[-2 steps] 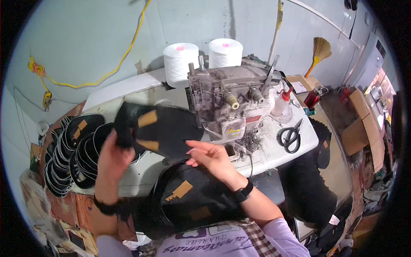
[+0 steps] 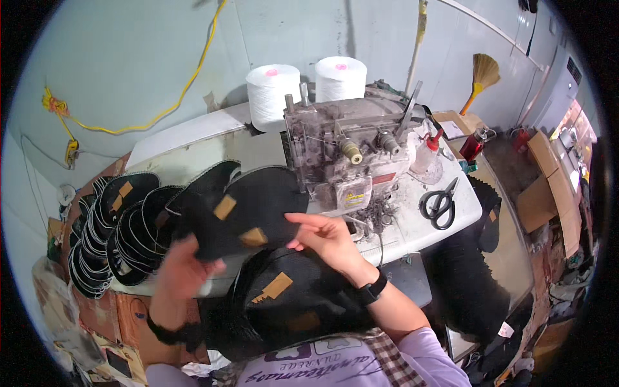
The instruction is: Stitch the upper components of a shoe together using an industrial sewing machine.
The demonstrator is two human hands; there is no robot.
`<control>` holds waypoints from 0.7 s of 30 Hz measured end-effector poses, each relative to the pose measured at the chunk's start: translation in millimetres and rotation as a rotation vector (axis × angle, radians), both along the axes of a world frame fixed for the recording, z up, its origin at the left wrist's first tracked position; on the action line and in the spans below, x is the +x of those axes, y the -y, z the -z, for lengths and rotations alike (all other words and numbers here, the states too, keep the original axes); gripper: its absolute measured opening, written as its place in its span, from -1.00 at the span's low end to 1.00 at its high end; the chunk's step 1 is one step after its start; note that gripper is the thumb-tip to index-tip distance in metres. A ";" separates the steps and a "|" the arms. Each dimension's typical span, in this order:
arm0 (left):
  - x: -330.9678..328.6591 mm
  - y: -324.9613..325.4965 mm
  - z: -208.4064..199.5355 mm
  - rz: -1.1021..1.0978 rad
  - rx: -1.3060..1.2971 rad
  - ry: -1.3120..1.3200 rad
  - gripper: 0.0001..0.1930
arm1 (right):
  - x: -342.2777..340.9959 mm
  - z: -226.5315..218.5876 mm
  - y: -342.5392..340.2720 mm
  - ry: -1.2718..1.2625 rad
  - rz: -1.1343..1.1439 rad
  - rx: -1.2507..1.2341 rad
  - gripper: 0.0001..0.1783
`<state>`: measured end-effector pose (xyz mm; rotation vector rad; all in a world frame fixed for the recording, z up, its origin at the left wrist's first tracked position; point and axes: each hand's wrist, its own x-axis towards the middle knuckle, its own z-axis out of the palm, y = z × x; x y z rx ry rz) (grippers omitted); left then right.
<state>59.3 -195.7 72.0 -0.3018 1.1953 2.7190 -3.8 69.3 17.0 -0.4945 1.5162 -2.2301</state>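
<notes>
While aloft, black piece (image 2: 261, 203) between hands (image 2: 184, 277) (image 2: 327, 244)

Head cam: left of fisheye pair, on head
Facing: down and forward, across counter (image 2: 261, 151) to wall (image 2: 142, 58)
Range: left hand (image 2: 186, 274) and right hand (image 2: 327, 244) near, wall farther
Lower edge: shirt (image 2: 432, 361)

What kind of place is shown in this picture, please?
Probably a small sewing workshop: there is a dusty sewing machine, two large white thread cones behind it, and stacked black pieces with white edging at the left.
</notes>
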 end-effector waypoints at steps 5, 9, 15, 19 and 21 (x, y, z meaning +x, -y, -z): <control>29.8 -35.4 4.1 0.227 -0.296 -0.180 -0.72 | 8.6 4.9 -8.9 -0.116 0.129 0.135 -0.59; 2.0 -52.5 -3.2 0.215 -1.291 -0.552 -0.84 | 20.3 -3.2 -17.1 -0.422 0.318 0.345 -0.62; -38.6 -70.1 -4.4 -0.069 -1.644 -1.293 -0.77 | 35.6 -20.8 -27.2 -0.613 0.289 0.524 -0.72; -23.4 -69.7 -10.3 0.163 -1.225 -0.716 -0.79 | 39.6 -17.3 -19.5 -0.836 0.378 0.652 -0.76; -14.8 -70.6 -11.4 0.291 -1.085 -0.488 -0.70 | 39.8 -10.6 -16.8 -0.813 0.276 0.663 -0.78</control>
